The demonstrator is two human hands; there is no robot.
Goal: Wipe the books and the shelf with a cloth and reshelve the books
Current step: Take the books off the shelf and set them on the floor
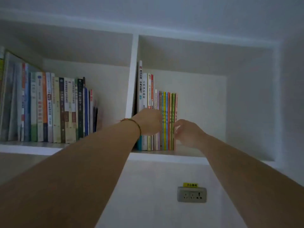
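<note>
**Reader:** Two hands are mentioned. Where are they, and what are they doing?

**Describer:** Both reach up to the right compartment of a white shelf (pixel 167 156). The left hand (pixel 148 122), with a thin bracelet (pixel 131 120) at the wrist, lies against the spines at the left and middle of a short row of books (pixel 158 112). Its fingers point away from the camera, so whether they curl round a spine cannot be told. The right hand (pixel 187 132) sits at the row's right end, fingers loosely bent, fingertips touching the outermost thin pink book.

**Reader:** Why hold the row from both sides?

**Describer:** Probably to bracket it. The books stand upright against the compartment's left wall with open shelf to their right, so one hand at each end would stop them toppling, whether they are being squared up or lifted out.

**Reader:** Is a cloth anywhere?

**Describer:** None is visible. A longer row of books (pixel 49 109) fills the left compartment, with its leftmost ones leaning. Below the shelf, a wall socket (pixel 191 195) carries a yellow label.
</note>
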